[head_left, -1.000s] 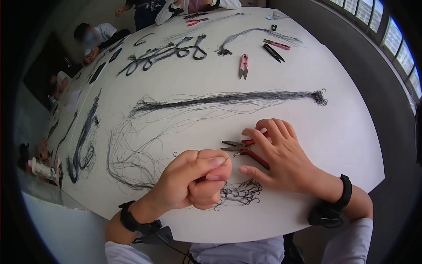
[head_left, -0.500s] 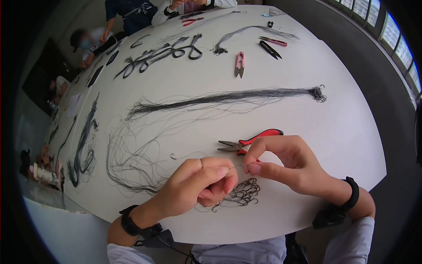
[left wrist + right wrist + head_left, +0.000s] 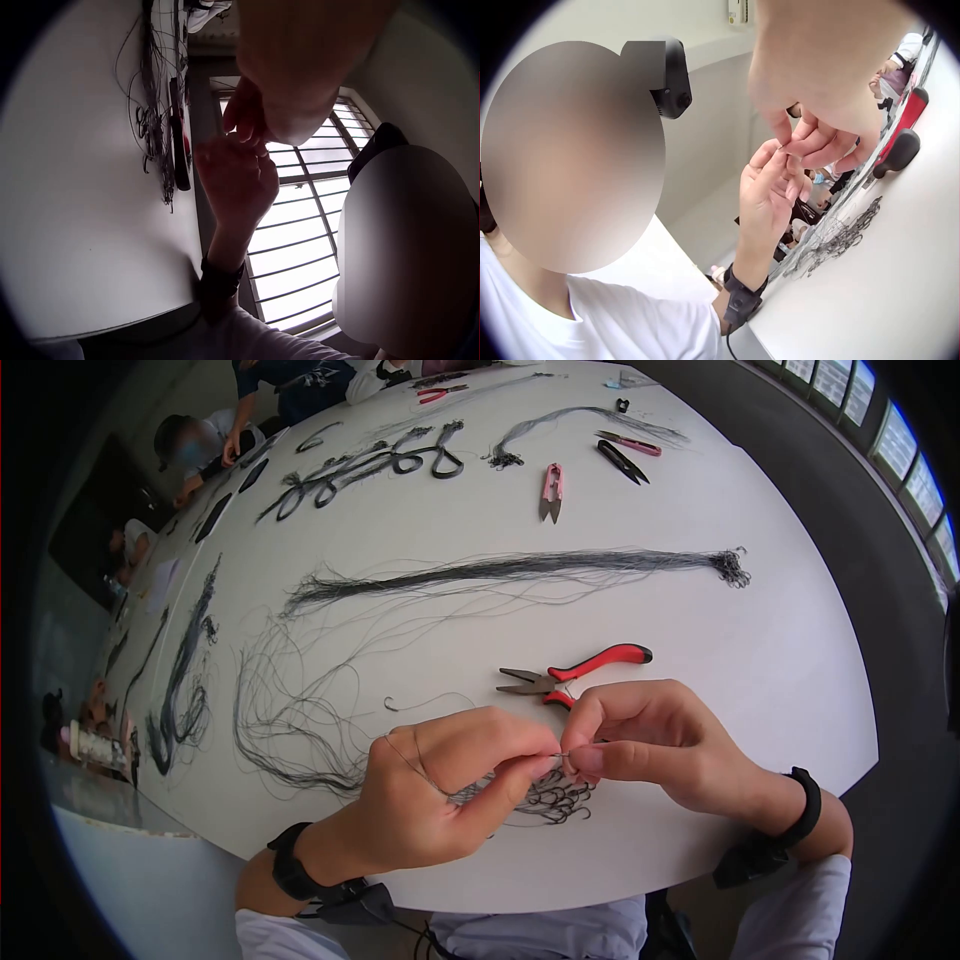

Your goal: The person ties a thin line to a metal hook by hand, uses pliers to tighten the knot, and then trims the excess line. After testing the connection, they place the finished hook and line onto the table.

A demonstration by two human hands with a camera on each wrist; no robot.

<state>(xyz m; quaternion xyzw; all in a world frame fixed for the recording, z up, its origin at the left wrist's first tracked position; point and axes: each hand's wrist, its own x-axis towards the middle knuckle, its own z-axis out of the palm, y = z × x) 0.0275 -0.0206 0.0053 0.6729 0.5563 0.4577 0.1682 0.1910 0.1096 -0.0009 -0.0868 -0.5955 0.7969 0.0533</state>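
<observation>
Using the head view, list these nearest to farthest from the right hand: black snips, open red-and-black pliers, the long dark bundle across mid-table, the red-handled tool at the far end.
Outward from the right hand:
1. Red-and-black pliers: just beyond the fingers.
2. Long dark bundle: across mid-table.
3. Black snips: beyond the bundle.
4. Red-handled tool: far end, leftward.

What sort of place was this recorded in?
Probably a shared workroom for fine handwork: bundles of hooked dark line lie on a large white table, with pliers and pink snips, and other people are around it.
</observation>
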